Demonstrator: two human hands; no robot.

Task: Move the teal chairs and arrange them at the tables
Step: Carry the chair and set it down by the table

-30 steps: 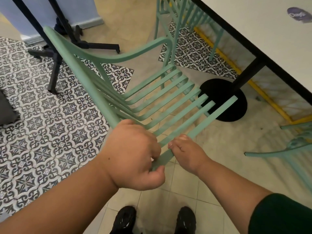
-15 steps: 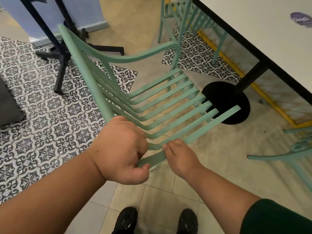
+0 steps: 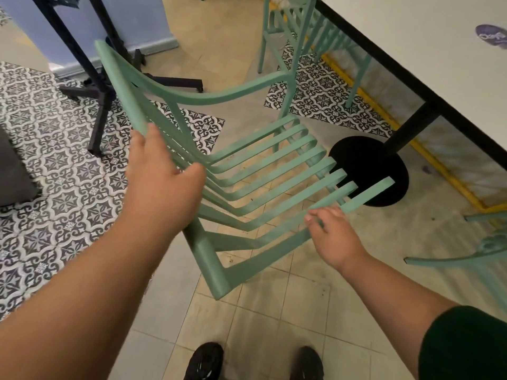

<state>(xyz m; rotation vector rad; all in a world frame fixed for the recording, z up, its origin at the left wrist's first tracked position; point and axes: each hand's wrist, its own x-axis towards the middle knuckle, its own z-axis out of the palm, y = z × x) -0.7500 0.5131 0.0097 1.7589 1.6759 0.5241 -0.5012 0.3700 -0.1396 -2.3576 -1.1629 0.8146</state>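
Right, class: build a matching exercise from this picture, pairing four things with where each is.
Things:
1. left hand
2. right hand
3. round black table base
4. black shoes

Places:
A. bottom edge, on plain tiles
B. on the slatted teal chair's backrest
C. on the chair's near side rail
D. beyond the chair's seat front

Pairs: 1-B, 2-C, 3-D, 4-A

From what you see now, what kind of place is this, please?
Probably a cafe or small restaurant: several matching teal chairs, a white table on a black pedestal base, and a patterned tile floor.
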